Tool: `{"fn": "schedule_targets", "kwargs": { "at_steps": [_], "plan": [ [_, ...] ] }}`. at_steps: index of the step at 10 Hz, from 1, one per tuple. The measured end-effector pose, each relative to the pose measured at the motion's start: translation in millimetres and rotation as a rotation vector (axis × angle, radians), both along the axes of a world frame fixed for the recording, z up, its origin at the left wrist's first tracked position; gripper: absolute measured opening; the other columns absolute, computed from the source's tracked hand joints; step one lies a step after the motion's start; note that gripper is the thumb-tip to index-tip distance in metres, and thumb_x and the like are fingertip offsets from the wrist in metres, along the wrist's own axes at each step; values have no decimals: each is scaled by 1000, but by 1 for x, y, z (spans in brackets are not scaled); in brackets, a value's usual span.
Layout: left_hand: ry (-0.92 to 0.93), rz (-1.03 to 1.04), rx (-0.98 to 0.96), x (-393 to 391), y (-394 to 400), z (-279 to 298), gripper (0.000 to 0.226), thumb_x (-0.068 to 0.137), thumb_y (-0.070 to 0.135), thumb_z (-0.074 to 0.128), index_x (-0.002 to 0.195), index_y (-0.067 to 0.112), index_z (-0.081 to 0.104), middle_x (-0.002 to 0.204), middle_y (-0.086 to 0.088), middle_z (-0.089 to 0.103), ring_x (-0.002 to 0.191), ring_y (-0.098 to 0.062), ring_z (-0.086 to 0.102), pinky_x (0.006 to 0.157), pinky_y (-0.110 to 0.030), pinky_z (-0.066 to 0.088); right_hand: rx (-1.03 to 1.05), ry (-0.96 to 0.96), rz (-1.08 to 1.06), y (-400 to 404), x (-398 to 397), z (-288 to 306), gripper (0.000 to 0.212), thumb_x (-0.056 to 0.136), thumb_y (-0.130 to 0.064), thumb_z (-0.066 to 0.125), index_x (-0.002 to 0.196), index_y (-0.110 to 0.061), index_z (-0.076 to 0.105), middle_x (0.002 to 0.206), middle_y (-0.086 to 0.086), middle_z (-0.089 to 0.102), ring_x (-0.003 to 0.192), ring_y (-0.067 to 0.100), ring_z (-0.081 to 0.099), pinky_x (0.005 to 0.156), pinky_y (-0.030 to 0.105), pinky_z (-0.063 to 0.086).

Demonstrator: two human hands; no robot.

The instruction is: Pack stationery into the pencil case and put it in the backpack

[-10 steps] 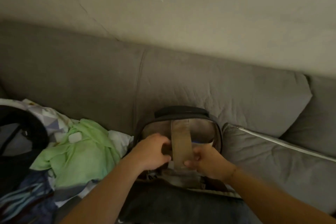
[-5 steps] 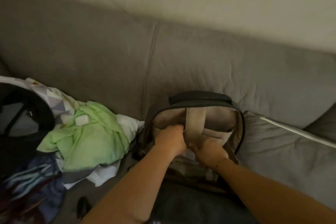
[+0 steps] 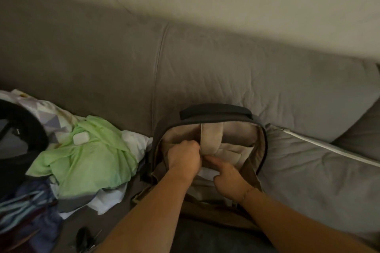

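Note:
A dark backpack (image 3: pixel 216 111) stands open against the sofa back, its beige lining and a beige inner strap (image 3: pixel 211 137) showing. Both my hands are inside its mouth. My left hand (image 3: pixel 184 158) is a closed fist gripping the lining at the inner pocket's edge, just left of the strap. My right hand (image 3: pixel 226 176) lies lower right of it. Its index finger is stretched out toward the strap's base, its other fingers are curled, and nothing shows in it. Something white (image 3: pixel 206 172) lies between the hands. I cannot make out the pencil case.
A grey sofa cushion (image 3: pixel 320 174) lies right of the backpack. On the left is a heap of green cloth (image 3: pixel 88 162) with a small white case (image 3: pixel 80 138) on it, and a black round object (image 3: pixel 22 129). Keys (image 3: pixel 84 239) lie at the sofa's front.
Both hands have gone deeper into the backpack. My right hand's index finger is now extended. The blue item seen beside the right hand a second ago no longer shows.

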State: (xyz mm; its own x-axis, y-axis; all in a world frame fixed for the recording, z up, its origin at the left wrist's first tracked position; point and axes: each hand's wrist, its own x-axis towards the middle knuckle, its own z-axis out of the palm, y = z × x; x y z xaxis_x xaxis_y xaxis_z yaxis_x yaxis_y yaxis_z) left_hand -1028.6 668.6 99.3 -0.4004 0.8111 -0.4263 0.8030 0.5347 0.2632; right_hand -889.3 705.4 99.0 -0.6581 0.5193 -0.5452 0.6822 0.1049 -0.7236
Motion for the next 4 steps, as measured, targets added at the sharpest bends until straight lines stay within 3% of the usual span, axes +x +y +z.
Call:
{"fn": "schedule_targets", "kwargs": {
  "at_steps": [1,2,3,4],
  "plan": [
    [21,12,24,0,-2,0,14,94,25,55,80,25,56,79,4,62,73,-15,60,61,-29,43,-71,6,6,2,-2,0,48,92,1,47,138,-15,43,121,-12,44,121,8,42,86,-4,27],
    [8,-15,50,5,-10,8,9,96,22,52,92,24,60,93,1,67,83,-17,63,66,-30,46,-71,-23,108,2,0,4,50,94,-17,49,143,-22,37,131,-15,41,126,8,39,97,6,29],
    [-73,-34,129,8,-24,21,17,94,22,56,110,25,57,115,1,59,97,-17,62,80,-32,52,-59,-62,114,7,6,20,54,92,-36,51,143,-31,34,133,-16,42,124,7,40,102,20,31],
    [-56,-120,256,11,-48,41,43,94,33,54,135,28,44,139,3,47,114,-16,55,95,-33,48,2,-8,-9,5,31,49,49,90,-19,59,136,-30,46,132,-12,51,123,7,47,107,25,34]
  ]
}}
